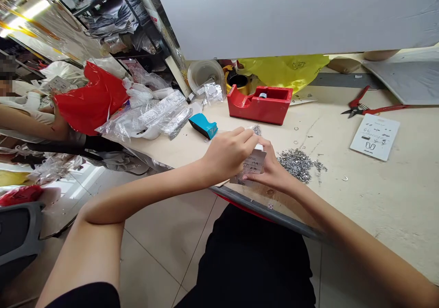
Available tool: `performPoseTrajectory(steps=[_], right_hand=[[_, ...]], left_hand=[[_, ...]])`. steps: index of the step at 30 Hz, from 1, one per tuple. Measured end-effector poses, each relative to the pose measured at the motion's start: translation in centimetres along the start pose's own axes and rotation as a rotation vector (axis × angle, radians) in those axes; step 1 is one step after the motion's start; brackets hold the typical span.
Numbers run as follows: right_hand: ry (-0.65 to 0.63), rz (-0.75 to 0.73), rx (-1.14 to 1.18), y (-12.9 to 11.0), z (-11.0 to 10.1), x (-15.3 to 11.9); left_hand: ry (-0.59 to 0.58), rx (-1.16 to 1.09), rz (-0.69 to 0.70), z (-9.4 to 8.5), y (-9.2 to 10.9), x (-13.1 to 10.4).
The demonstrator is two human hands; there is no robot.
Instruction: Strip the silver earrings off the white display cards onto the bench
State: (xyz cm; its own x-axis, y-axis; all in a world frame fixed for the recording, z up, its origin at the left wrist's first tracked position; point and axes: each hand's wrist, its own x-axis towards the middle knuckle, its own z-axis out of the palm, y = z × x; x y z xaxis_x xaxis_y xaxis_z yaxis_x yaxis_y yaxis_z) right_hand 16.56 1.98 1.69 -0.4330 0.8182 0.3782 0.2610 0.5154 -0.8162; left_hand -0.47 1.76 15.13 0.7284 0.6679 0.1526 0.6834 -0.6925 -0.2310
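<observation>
Right-hand grip is grasping printed card at near edge of bench, card sitting between hands; left-hand grip is meeting its top, fingers curled, can't tell what's held

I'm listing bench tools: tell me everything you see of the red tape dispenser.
The tape dispenser is red, apparently hard plastic, scooped at left and boxy at right. A pale-blue piece shows in its recess; whether tape is loaded I can't tell. It stands upright on the table, with yellow plastic sheeting behind it. Neither left hand nor right hand touches it.
</observation>
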Motion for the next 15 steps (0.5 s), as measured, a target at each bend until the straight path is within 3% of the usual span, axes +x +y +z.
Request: performPoseTrajectory(steps=[4, 8, 11, 15], right_hand=[[0.013, 0.031, 0.071, -0.5, -0.9, 0.1], [0.090, 0.125, 0.161, -0.6, -1.6, 0.2], [0.138, 0.177, 0.187, -0.5, -1.7, 0.3], [0.164, 0.192, 0.139, -0.2, -1.7, 0.5]], left_hand=[[0.055, 0.004, -0.068, 0.1, -1.2, -0.5], [0.109, -0.035, -0.203, -0.8, -3.7, -1.2], [0.164, -0.027, -0.416, -2.5, -6.9, -1.6], [0.298, 0.058, -0.728, -4.0, -12.7, -2.2]])
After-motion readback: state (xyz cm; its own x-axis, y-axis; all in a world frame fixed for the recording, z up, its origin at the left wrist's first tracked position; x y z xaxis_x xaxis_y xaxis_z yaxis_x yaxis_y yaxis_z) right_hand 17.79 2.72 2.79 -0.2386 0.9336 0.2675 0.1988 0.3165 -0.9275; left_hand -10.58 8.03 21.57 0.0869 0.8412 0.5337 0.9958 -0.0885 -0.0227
